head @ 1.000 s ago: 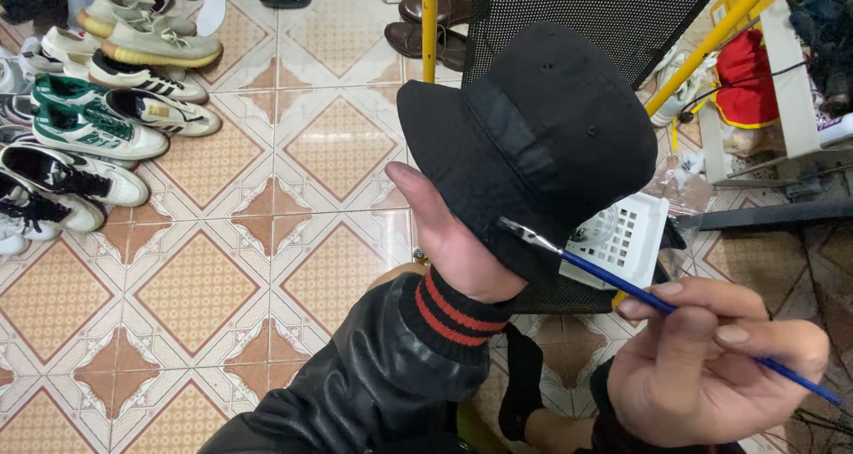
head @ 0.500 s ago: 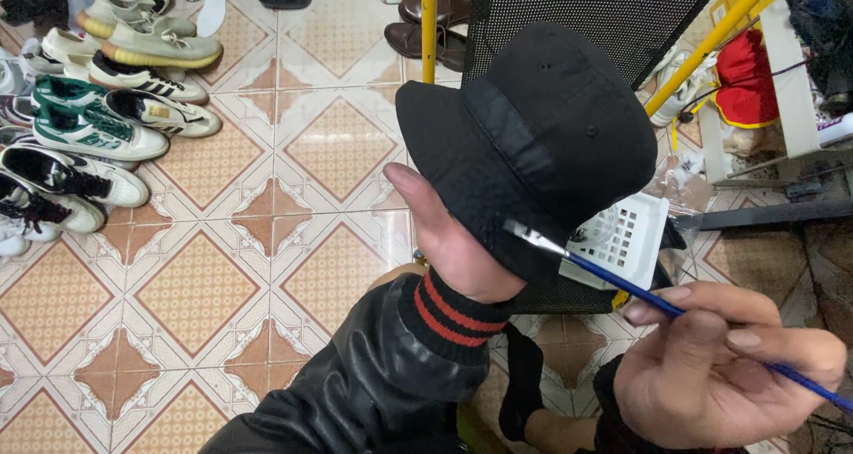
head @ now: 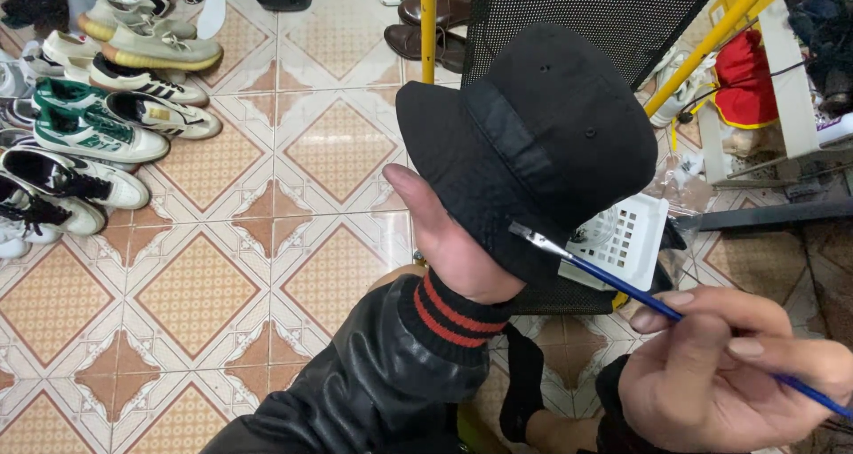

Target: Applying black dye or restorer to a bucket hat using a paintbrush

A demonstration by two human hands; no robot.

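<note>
- Far left of the black fabric bucket hat [head: 542, 143], rows of sneakers [head: 98, 107], white, green and black, lie on the orange and cream tiled floor [head: 204, 285].
- My left hand [head: 453, 241], in a black leather sleeve with a red-striped knit cuff [head: 435, 307], is closed on the hat from below, thumb pressed against the brim, holding it up in front of me.
- Behind the hat stands a black mesh chair back [head: 613, 10].
- Just right of the hat and lower, a white plastic perforated basket [head: 622, 236] sits; I cannot tell what it holds.
- My right hand [head: 729, 374], lower right of the hat, pinches a thin blue-handled paintbrush [head: 622, 285]; its bristle tip touches the hat's brim edge.
</note>
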